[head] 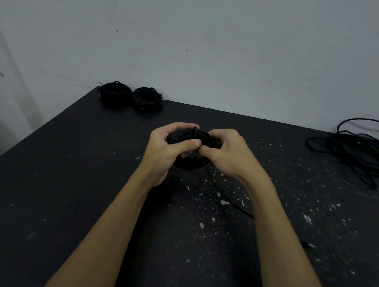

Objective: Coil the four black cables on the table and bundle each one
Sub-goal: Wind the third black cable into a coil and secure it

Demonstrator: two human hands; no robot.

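1. Both hands hold the third coil point(190, 136) between them, just above the counter point(63, 177); left hand point(168, 150) curls round its left side, thumb on top, and right hand point(226, 153) pinches its right side.
2. Coil's long axis runs left-right across the hands; both equally near.
3. Its loose tail point(229, 195) trails toward the person under the right wrist, likely the piece left to wrap.
4. Two finished bundles point(130, 96) sit well beyond the left hand at the far edge.
5. The uncoiled cable point(358, 149) lies far right of the right hand.
6. Open counter left and near.

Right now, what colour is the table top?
The table is black with whitish specks and scuffs, seen clearly in the head view.
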